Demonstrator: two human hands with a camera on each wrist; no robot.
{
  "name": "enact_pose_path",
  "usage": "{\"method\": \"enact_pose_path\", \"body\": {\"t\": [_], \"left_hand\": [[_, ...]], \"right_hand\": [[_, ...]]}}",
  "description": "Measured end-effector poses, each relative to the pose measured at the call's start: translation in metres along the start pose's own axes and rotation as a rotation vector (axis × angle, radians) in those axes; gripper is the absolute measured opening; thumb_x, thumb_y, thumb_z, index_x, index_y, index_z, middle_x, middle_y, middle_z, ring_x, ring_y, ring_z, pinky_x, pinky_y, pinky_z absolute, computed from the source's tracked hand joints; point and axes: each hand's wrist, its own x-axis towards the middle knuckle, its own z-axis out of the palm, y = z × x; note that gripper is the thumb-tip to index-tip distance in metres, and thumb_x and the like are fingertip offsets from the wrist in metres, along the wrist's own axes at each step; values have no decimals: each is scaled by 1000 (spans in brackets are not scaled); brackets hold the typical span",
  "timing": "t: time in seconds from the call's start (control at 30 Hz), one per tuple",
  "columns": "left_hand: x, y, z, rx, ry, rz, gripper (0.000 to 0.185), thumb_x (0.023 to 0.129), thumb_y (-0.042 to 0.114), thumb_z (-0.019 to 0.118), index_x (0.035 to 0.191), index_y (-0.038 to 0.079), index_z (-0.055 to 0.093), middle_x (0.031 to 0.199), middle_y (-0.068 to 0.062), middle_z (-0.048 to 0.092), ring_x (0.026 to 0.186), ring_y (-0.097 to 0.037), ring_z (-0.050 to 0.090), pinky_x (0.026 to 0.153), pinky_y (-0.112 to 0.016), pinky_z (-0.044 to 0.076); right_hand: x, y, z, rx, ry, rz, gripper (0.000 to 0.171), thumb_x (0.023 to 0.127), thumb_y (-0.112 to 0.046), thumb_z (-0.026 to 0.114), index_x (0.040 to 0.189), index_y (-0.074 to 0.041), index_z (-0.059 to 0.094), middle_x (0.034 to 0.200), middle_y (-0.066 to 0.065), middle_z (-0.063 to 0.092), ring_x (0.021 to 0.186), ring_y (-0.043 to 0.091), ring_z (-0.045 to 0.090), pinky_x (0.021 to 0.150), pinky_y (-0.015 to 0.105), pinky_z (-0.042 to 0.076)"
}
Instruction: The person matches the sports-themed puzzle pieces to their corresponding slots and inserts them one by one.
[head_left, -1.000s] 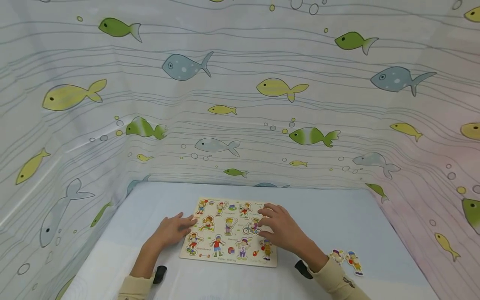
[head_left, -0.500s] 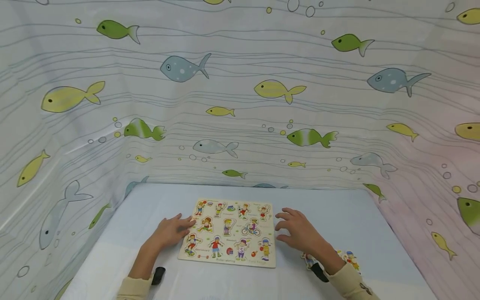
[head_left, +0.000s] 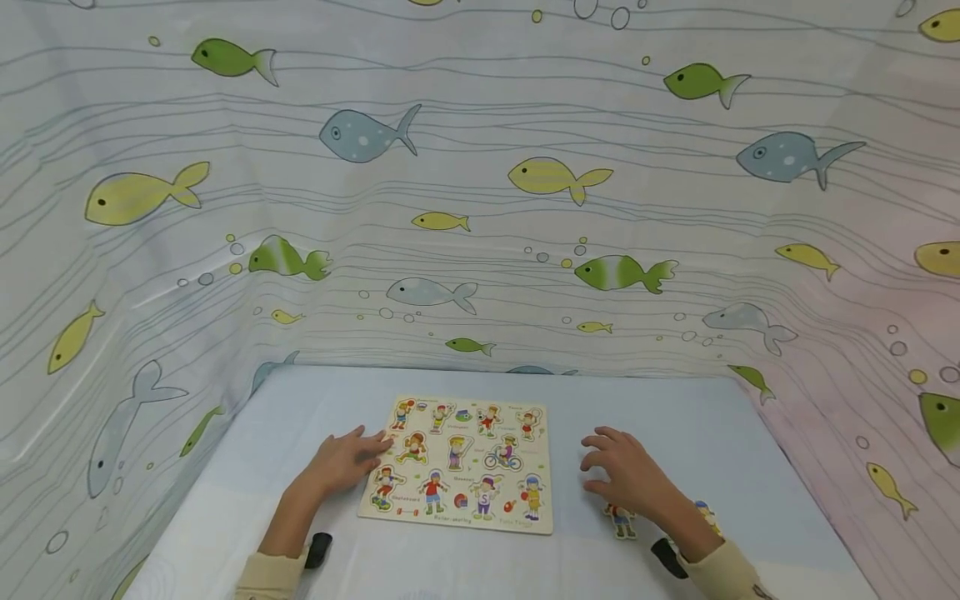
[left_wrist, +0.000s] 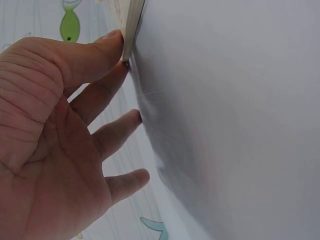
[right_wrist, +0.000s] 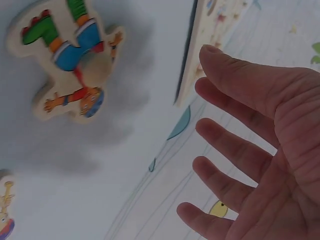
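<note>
A wooden knob puzzle board (head_left: 480,518) printed with sports figures lies flat on the table. My left hand (head_left: 341,462) rests at its left edge; the thumb and index finger touch the edge in the left wrist view, the other fingers spread loosely. To the board's right, my right hand (head_left: 626,471) hovers over the table with fingers apart and nothing in them. Below that hand lies a roller-skater puzzle piece (head_left: 621,521), its round knob (right_wrist: 96,69) facing up in the right wrist view. Another puzzle piece (head_left: 707,517) is partly hidden behind the right forearm.
A pale table (head_left: 300,408) carries the board and loose pieces. Fish-patterned sheeting (head_left: 480,250) surrounds it at the back and sides. A piece with a reddish-blue cap (right_wrist: 6,215) shows at the right wrist view's left edge.
My right hand has drawn back from the board's right side to the right and slightly nearer, uncovering the figures there and the roller-skater piece. The left hand stays at the board's left edge.
</note>
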Motion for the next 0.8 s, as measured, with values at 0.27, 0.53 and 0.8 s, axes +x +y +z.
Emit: {"method": "enact_pose_path", "body": {"t": [0.27,0.53,0.8], "left_hand": [[0,-2,2,13,-2,10,38,91,19,70,129,16,67,140,-7,56,135,-46,39,102,-77,19],[0,-2,1,8,-9,14,39,92,20,70,130,16,66,140,-7,56,135,-47,39,102,-77,19],[-1,-2,0,11,-9,16,38,92,19,69,130,15,67,140,-8,56,134,-47,39,101,-77,20]], "right_hand": [[-16,15,2,-15,-29,7,16,74,-22,87,85,-18,76,121,11,66,125,41,49,100,63,37],[-29,25,2,-1,-55,11,15,73,-27,87,80,-20,75,118,11,66,124,44,49,97,65,38],[-37,32,-1,21,-54,11,16,73,-30,87,74,-27,71,118,12,66,122,45,50,95,66,39]]}}
